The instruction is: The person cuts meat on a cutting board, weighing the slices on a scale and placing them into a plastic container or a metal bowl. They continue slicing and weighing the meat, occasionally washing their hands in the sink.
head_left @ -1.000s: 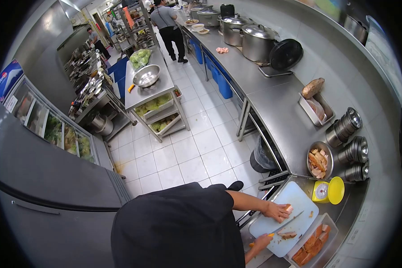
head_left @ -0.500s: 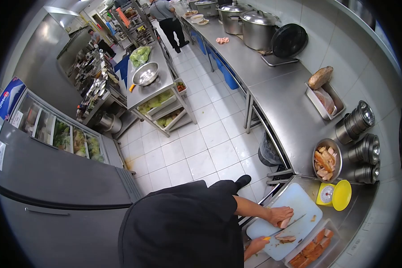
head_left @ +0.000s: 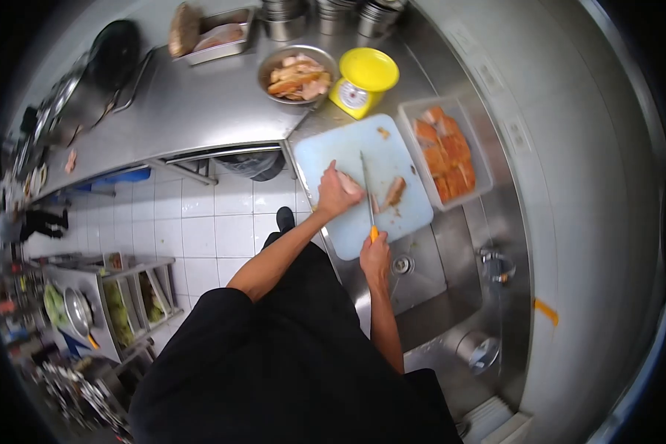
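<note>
My left hand presses a pale piece of meat onto the light blue cutting board, its fingers closed around the piece. In my right hand is the yellow handle of a long knife. The blade lies beside the held meat, along its right side, pointing to the far edge of the board. Right of the blade rests a browned cut slice with small crumbs around it. A smaller scrap sits near the board's far edge.
A clear plastic tub of browned meat chunks stands right of the board. Beyond it are a yellow kitchen scale, a steel bowl of cut meat and a metal tray. A sink lies below the board.
The head view has swung round, so the board now appears near the middle. Both hands stay at the board, the left on the meat and the right on the knife.
</note>
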Tool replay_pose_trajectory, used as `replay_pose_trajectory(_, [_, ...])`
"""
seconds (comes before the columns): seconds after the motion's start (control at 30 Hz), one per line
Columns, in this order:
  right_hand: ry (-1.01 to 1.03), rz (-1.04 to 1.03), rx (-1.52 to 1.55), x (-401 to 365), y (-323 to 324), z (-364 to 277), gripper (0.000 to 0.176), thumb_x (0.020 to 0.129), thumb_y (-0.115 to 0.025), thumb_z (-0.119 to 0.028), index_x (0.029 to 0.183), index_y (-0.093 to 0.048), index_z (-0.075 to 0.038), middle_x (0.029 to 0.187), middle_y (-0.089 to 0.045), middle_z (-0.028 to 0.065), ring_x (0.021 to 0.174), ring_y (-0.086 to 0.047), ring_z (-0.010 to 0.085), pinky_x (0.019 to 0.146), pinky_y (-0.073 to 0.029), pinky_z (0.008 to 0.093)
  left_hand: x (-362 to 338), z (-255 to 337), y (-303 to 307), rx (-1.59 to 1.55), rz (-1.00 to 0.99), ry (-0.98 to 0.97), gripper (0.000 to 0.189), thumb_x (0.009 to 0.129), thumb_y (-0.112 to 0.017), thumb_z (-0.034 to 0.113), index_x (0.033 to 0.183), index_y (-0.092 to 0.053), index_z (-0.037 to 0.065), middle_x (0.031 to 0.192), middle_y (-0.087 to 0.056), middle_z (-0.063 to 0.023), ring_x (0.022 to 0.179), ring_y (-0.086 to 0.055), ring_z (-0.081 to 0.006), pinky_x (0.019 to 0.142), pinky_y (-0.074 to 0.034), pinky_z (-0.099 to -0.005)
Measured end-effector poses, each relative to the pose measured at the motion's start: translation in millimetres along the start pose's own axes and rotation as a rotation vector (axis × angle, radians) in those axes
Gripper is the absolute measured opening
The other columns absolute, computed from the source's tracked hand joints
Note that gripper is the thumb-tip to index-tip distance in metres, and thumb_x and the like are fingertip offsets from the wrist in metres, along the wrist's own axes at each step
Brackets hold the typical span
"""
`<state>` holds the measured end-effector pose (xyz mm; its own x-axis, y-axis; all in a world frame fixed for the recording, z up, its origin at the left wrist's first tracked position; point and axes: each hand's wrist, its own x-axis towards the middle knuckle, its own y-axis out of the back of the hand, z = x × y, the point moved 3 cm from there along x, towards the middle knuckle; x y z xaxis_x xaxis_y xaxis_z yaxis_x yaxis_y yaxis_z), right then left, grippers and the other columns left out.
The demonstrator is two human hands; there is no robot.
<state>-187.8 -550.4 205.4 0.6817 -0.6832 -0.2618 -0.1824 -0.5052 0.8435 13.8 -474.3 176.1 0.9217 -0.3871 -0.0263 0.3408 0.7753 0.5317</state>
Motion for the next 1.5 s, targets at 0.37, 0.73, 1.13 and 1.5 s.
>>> replay_pose_trajectory(0.37, [-0.019, -0.118, -0.075, -35.5, 50.1, -7.8, 0.040, 0.103, -0.054, -0.034, 0.108, -0.055, 0.005, 0.086, -0.070, 0.0317, 0.083, -0.069, 0.0499, 0.075, -0.056, 0.0568, 27.9, -11.1, -1.1, -0.427, -0.416, -0.115, 0.074, 0.098, -0.063, 0.021, 0.159, -0.023, 0.010, 0.138, -0.048, -0.0200, 0.128, -0.051, -0.0323, 0.111, -0.041, -0.0449])
replay_pose_trajectory(0.73, [0.032, -0.136, -0.107, -28.2, 90.2, -69.2, 0.039, 0.105, -0.052, -0.034, 0.104, -0.054, 0.005, 0.085, -0.069, 0.0318, 0.083, -0.069, 0.0499, 0.073, -0.055, 0.0572, -2.5, 10.2, -35.2, -0.016, 0.191, -0.236, 0.028, 0.102, -0.045, 0.015, 0.121, -0.051, -0.006, 0.118, -0.052, -0.0271, 0.109, -0.047, -0.0423, 0.099, -0.037, -0.0513])
replay_pose_trajectory(1.13, [0.092, -0.151, -0.174, 12.5, 68.8, -73.5, 0.036, 0.104, -0.053, -0.033, 0.103, -0.056, 0.003, 0.089, -0.071, 0.0273, 0.086, -0.071, 0.0446, 0.075, -0.057, 0.0532, 0.2, 11.7, -36.6, 0.145, 0.224, -0.278, 0.017, 0.101, -0.046, 0.013, 0.102, -0.051, -0.003, 0.102, -0.049, -0.0259, 0.095, -0.046, -0.0404, 0.087, -0.037, -0.0518])
replay_pose_trajectory(1.5, [0.055, -0.262, -0.257, -2.0, 86.9, -59.1, 0.040, 0.106, -0.051, -0.035, 0.112, -0.053, 0.004, 0.098, -0.071, 0.0291, 0.093, -0.070, 0.0462, 0.080, -0.057, 0.0539, 2.2, 2.4, -40.1, 0.191, 0.234, -0.333, 0.014, 0.101, -0.046, 0.010, 0.100, -0.049, -0.004, 0.096, -0.051, -0.0246, 0.092, -0.047, -0.0399, 0.085, -0.036, -0.0521])
